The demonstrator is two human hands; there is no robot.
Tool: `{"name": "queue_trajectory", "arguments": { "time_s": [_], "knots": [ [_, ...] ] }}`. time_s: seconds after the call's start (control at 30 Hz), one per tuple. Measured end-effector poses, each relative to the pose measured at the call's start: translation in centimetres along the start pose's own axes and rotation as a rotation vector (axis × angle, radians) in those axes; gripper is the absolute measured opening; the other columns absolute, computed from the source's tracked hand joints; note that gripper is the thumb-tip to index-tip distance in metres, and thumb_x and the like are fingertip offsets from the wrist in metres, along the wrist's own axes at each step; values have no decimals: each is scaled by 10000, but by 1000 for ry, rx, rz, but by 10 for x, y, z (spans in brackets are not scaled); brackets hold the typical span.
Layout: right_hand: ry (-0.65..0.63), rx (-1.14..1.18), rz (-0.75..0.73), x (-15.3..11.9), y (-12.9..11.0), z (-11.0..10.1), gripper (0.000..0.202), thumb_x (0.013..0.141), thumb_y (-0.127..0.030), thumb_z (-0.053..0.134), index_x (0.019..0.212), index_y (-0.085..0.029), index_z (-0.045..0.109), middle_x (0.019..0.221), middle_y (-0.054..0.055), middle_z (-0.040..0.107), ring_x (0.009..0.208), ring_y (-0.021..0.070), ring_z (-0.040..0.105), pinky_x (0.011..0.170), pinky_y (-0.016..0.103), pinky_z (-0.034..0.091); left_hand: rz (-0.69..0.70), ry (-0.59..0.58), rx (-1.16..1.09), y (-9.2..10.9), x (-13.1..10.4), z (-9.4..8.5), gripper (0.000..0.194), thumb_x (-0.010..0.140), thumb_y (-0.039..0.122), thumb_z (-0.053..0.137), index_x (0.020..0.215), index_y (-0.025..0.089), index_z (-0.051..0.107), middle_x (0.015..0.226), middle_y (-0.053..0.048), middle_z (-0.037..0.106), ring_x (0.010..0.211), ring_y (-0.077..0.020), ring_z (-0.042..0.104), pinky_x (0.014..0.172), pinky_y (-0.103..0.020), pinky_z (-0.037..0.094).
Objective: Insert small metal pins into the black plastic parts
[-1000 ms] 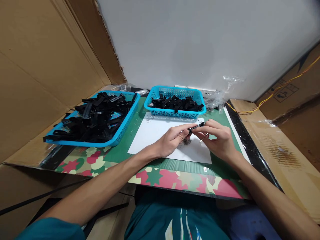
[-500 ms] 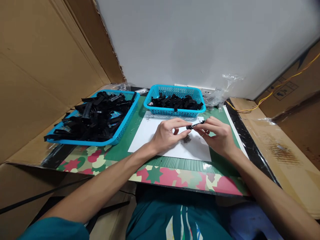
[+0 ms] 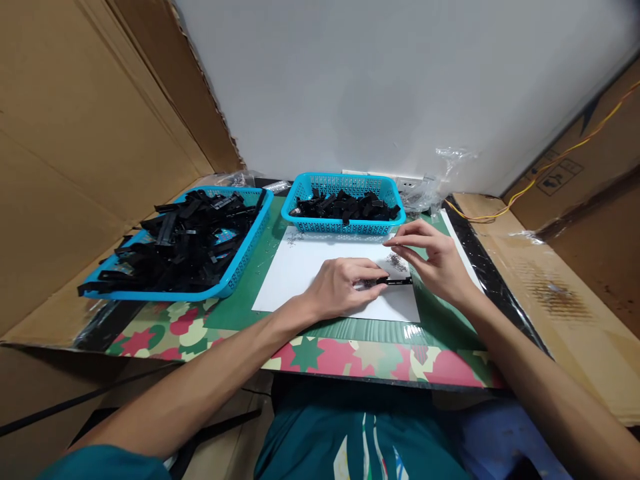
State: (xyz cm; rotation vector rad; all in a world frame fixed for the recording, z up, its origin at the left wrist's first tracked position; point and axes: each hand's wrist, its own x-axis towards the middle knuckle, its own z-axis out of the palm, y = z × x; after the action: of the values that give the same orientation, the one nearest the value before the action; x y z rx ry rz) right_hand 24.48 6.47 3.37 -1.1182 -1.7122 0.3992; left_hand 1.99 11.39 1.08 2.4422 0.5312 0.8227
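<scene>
My left hand (image 3: pixel 345 287) rests on the white paper (image 3: pixel 290 280), thumb and fingers closed on one end of a narrow black plastic strip (image 3: pixel 399 281). That strip lies low over the sheet and points right; its left end is hidden by my fingers. Above it, my right hand (image 3: pixel 427 257) is raised with thumb and fingertips brought together. Whatever sits between those fingertips is too small to make out. Just below them is a loose pile of tiny dark parts (image 3: pixel 397 262), too small to name. A few more tiny bits (image 3: pixel 295 238) lie at the paper's far left corner.
A blue basket (image 3: pixel 343 229) of black plastic pieces stands behind the paper. At the left is a wider blue basket (image 3: pixel 250 243), heaped with black strips. Clear plastic wrap (image 3: pixel 425 193) lies at the back right. Cardboard (image 3: pixel 565 293) flanks the green mat (image 3: pixel 230 313).
Both hands were together holding the black strip up. My left hand has lowered it to the paper, while my right hand has let go and moved up over the pile of tiny parts.
</scene>
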Motion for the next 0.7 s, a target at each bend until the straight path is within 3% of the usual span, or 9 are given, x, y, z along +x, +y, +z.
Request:
{"name": "queue_trajectory", "arguments": {
  "time_s": [0.1, 0.23, 0.37, 0.7],
  "knots": [
    [46, 138, 155, -1, -2, 0, 145, 937, -357, 786, 924, -216, 820, 875, 63, 779, 793, 213, 736, 738, 378, 609, 19, -52, 35, -1, 0, 0, 219, 967, 322, 695, 1106, 225, 833, 1090, -62, 815, 952, -218, 752, 792, -315, 558],
    [-32, 314, 313, -5, -6, 6, 274, 857, -437, 860, 849, -176, 780, 728, 59, 774, 640, 200, 743, 621, 336, 631, 12, -63, 72, -4, 1, 1, 198, 945, 312, 720, 1047, 191, 839, 1031, -63, 818, 923, -226, 748, 793, -329, 556],
    [-89, 301, 357, -8, -7, 10, 358, 815, -510, 878, 812, -176, 750, 704, 64, 776, 634, 219, 764, 620, 336, 646, 30, -57, 104, -5, 1, 3, 153, 936, 282, 716, 961, 202, 843, 973, -40, 823, 894, -214, 738, 782, -327, 552],
    [-160, 68, 293, -8, -13, 10, 381, 902, -539, 779, 771, -184, 728, 711, 74, 763, 650, 216, 735, 636, 334, 600, 68, -36, 121, -8, -2, 6, 142, 942, 265, 710, 919, 212, 839, 960, -15, 826, 850, -189, 711, 731, -314, 535]
  ]
}}
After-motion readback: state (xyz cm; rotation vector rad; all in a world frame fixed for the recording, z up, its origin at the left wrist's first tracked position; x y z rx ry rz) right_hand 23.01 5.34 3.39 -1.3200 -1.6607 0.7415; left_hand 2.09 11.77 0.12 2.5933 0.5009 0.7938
